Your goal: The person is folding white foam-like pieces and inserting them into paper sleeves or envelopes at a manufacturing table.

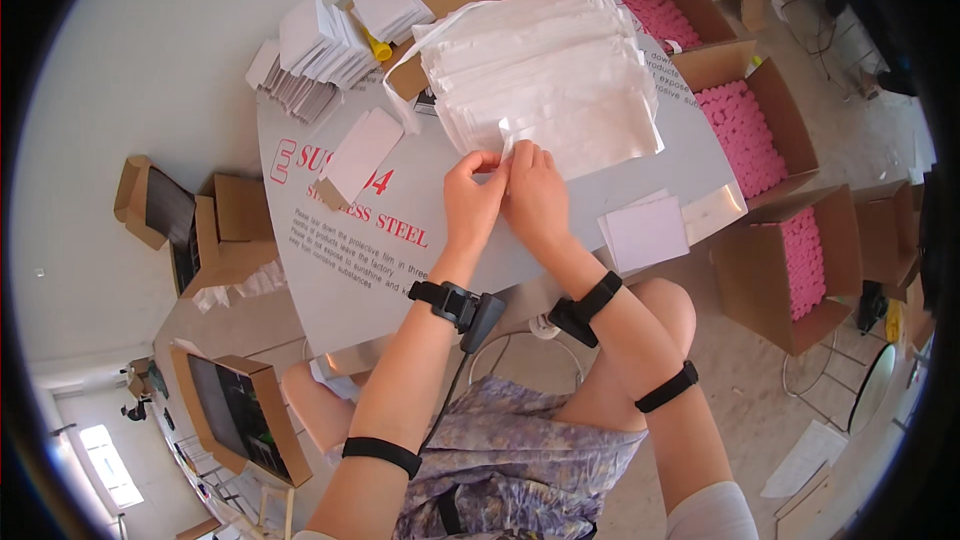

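My left hand (473,198) and my right hand (535,195) meet at the near edge of a stack of thin white sheets (540,70) on the table. Fingertips of both hands are pinched together on a small white strip (506,130) that stands up between them. What kind of piece it is, and whether it joins the stack, I cannot make out. To the right of my right hand lie a few pale rectangular cards (645,234). Beyond my left hand rests a small pile of white cards (362,155) with a brown one underneath.
Piles of folded white cards (318,45) stand at the table's far left, beside a yellow object (377,47). The grey round-edged table (330,310) carries printed film. Cardboard boxes of pink pieces (742,135) line the right side. More open boxes (235,230) sit on the left.
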A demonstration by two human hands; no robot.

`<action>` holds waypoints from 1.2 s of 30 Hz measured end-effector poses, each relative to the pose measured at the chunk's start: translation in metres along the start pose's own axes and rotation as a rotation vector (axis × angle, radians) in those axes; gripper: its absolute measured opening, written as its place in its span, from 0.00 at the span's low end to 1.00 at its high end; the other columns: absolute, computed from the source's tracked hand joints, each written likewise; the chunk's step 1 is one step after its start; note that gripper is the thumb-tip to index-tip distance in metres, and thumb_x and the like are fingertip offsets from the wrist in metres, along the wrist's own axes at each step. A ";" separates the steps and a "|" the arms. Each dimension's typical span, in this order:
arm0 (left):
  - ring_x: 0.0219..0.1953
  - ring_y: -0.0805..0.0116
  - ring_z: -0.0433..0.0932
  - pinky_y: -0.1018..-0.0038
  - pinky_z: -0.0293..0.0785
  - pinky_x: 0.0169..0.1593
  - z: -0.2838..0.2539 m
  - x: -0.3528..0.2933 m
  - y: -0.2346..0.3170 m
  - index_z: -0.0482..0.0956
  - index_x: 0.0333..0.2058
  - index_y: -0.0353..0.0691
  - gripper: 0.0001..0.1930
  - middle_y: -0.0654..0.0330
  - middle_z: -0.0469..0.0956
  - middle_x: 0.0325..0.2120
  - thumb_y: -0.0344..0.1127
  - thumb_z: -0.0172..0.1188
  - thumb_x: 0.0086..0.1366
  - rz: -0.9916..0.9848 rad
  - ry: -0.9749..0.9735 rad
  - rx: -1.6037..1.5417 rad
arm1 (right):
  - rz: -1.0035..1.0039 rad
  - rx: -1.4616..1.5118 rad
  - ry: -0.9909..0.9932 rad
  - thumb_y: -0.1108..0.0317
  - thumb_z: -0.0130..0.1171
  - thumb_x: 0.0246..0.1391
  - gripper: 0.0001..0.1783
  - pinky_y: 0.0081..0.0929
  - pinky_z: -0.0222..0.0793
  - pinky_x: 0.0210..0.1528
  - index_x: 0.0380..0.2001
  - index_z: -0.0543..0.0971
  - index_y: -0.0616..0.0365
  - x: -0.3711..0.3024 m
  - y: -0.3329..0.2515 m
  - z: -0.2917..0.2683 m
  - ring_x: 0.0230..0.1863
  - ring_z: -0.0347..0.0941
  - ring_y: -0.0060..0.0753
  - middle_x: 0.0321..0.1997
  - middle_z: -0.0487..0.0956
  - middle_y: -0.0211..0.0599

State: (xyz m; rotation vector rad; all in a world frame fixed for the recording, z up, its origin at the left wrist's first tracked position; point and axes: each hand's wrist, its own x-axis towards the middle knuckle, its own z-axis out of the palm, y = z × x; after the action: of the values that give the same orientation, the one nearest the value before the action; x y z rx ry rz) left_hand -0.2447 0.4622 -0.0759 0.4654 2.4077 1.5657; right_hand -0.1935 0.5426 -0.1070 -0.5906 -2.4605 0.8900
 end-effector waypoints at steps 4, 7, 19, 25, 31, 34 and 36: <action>0.36 0.74 0.76 0.77 0.71 0.41 -0.006 0.005 -0.017 0.80 0.38 0.31 0.11 0.61 0.81 0.32 0.34 0.62 0.63 -0.079 0.167 -0.170 | 0.089 0.166 -0.002 0.75 0.58 0.49 0.17 0.46 0.72 0.41 0.43 0.68 0.64 0.002 0.000 -0.007 0.45 0.74 0.56 0.39 0.77 0.51; 0.38 0.73 0.76 0.76 0.71 0.43 -0.013 0.014 -0.025 0.78 0.44 0.32 0.13 0.59 0.80 0.37 0.34 0.59 0.65 -0.144 0.249 -0.187 | 0.235 0.332 -0.024 0.77 0.56 0.50 0.18 0.49 0.71 0.42 0.46 0.68 0.65 0.010 -0.003 -0.010 0.45 0.74 0.61 0.39 0.78 0.56; 0.38 0.71 0.76 0.72 0.72 0.45 -0.007 0.010 -0.003 0.80 0.40 0.30 0.12 0.57 0.80 0.36 0.34 0.58 0.65 -0.071 0.204 -0.169 | 0.022 0.469 0.066 0.71 0.67 0.45 0.27 0.44 0.69 0.45 0.48 0.69 0.63 0.011 -0.011 0.014 0.47 0.70 0.62 0.43 0.72 0.54; 0.41 0.69 0.75 0.73 0.71 0.45 -0.004 0.010 0.003 0.80 0.39 0.33 0.14 0.59 0.80 0.36 0.40 0.54 0.70 0.009 0.034 -0.155 | 0.239 0.514 0.016 0.71 0.66 0.46 0.24 0.46 0.69 0.45 0.45 0.69 0.66 0.027 -0.002 0.012 0.45 0.71 0.62 0.43 0.74 0.56; 0.46 0.71 0.77 0.71 0.72 0.50 0.004 0.017 -0.012 0.74 0.51 0.41 0.19 0.62 0.78 0.44 0.49 0.48 0.72 -0.129 -0.008 -0.434 | 0.284 0.505 0.089 0.65 0.62 0.49 0.24 0.45 0.72 0.47 0.48 0.73 0.68 0.025 0.002 -0.007 0.48 0.75 0.56 0.46 0.78 0.58; 0.43 0.72 0.76 0.73 0.74 0.44 -0.038 0.027 -0.045 0.73 0.49 0.40 0.27 0.62 0.77 0.41 0.60 0.45 0.71 -0.406 -0.310 -0.831 | 0.181 0.457 0.056 0.61 0.62 0.45 0.21 0.46 0.71 0.46 0.41 0.77 0.64 0.017 -0.025 -0.028 0.44 0.75 0.56 0.36 0.79 0.52; 0.59 0.59 0.71 0.60 0.66 0.63 -0.069 0.014 -0.023 0.63 0.61 0.36 0.39 0.52 0.72 0.56 0.67 0.41 0.69 -0.472 -0.419 -0.878 | -0.043 0.536 0.088 0.67 0.60 0.35 0.15 0.49 0.68 0.43 0.28 0.75 0.65 0.006 -0.044 -0.035 0.39 0.72 0.61 0.34 0.76 0.55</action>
State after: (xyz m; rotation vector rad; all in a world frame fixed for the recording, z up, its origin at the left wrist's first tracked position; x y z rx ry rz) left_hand -0.2855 0.4005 -0.0691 0.0245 1.2210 1.8401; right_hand -0.1899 0.5317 -0.0513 -0.3708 -2.0204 1.4008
